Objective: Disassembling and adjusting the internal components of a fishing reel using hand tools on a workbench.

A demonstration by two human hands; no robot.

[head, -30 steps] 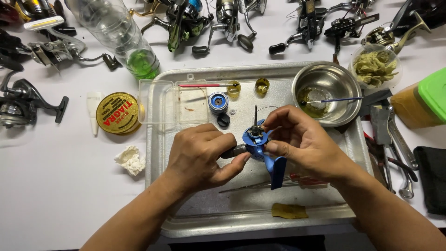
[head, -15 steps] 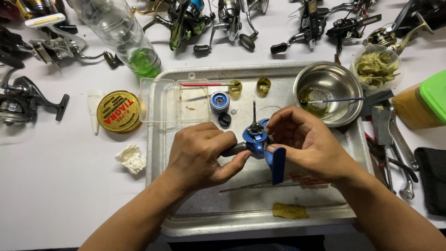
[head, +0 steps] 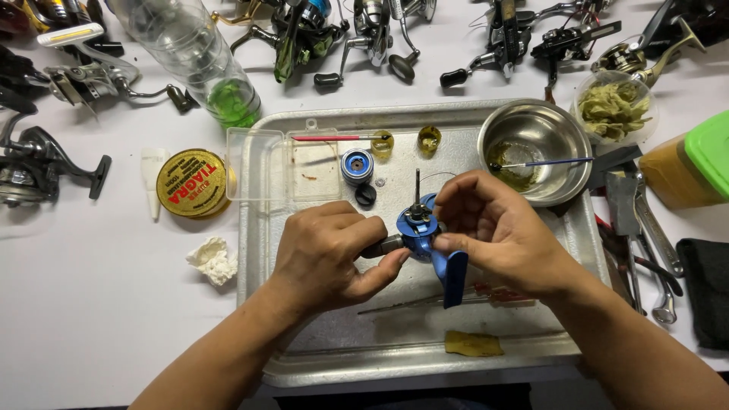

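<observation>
Yellow round tin (head: 191, 183) left of tray (head: 304, 357)

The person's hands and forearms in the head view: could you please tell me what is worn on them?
Nothing is worn on them. The left hand and right hand are bare, without gloves, rings, watch or bracelet that I can see. Both forearms are uncovered up to the picture's lower edge, so no sleeves show.

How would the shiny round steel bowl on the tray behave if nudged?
The shiny round steel bowl looks thin-walled, so probably light and stiff. On the flat metal tray it would likely slide. The thin blue-handled tool leaning on its rim might shift.
</observation>
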